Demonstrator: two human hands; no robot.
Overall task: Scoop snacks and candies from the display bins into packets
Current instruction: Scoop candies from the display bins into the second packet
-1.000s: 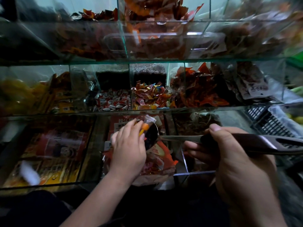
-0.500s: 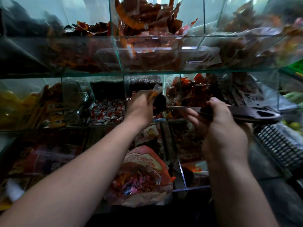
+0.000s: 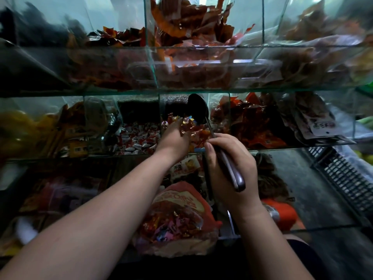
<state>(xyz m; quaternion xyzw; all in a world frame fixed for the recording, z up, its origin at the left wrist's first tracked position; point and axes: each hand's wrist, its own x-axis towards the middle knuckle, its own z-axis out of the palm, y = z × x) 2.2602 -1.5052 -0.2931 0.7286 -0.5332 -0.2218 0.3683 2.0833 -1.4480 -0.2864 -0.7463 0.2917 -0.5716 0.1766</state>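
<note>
We find the right hand clenched round the ladle handle, bowl raised over the candies in the middle-shelf bin. The left hand reaches among them; its grip we cannot tell. The packet lies below, print blurred. The tag to the right is unreadable.

Tight in the candy bin: glass dividers hem both sides, the upper shelf caps it, ladle and left hand crowd the opening.
</note>
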